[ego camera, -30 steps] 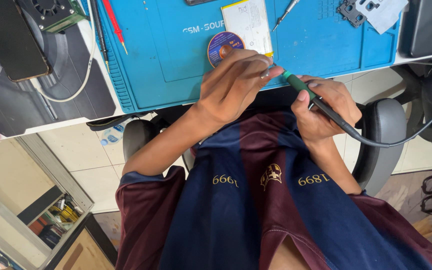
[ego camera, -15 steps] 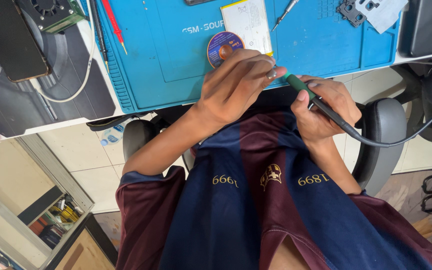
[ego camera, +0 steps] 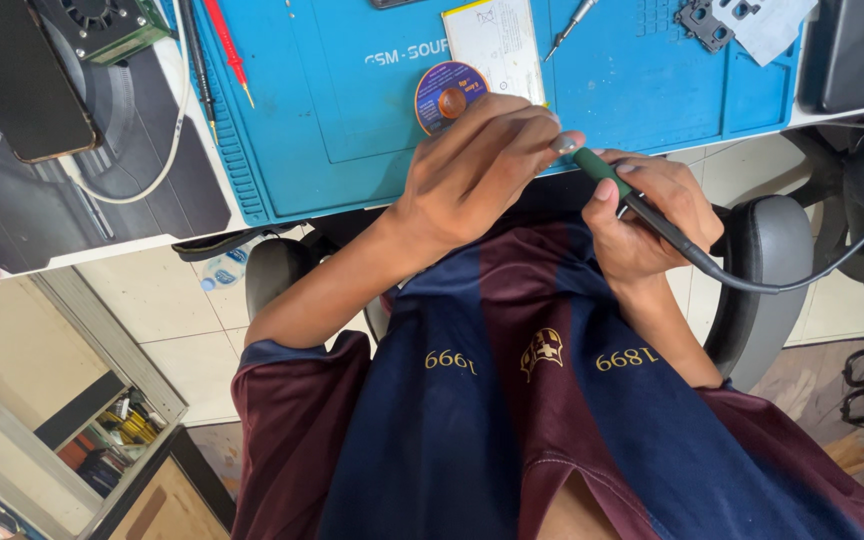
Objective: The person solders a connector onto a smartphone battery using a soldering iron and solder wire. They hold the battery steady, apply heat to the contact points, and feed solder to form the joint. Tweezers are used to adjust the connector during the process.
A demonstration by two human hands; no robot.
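**Ana:** Blue work mat point(ego camera: 352, 120) covers the table along the top of the view, with pale floor tiles below it. Where are the hands?

**Ben:** Both sit at the mat's near edge. The right hand point(ego camera: 652, 215) is closed in a pen grip around a green-handled soldering iron point(ego camera: 617, 185), its black cable point(ego camera: 802, 275) trailing off toward 3 o'clock. The left hand point(ego camera: 482, 165) is curled, fingertips pinched together just at 9 o'clock of the iron's tip; whether it holds anything, I cannot tell.

**Ana:** How would you do this well?

**Ben:** I'd judge it best to brace both wrists on the mat edge, keep the cable slack, and keep fingertips off the hot tip.

**Ana:** Any packages or labels?

**Ben:** A round purple spool point(ego camera: 449, 95) with an orange centre lies at 12 o'clock of the left hand. Touching it on the right is a white rectangular card point(ego camera: 497, 45) edged in yellow. Pale lettering is printed on the mat nearby.
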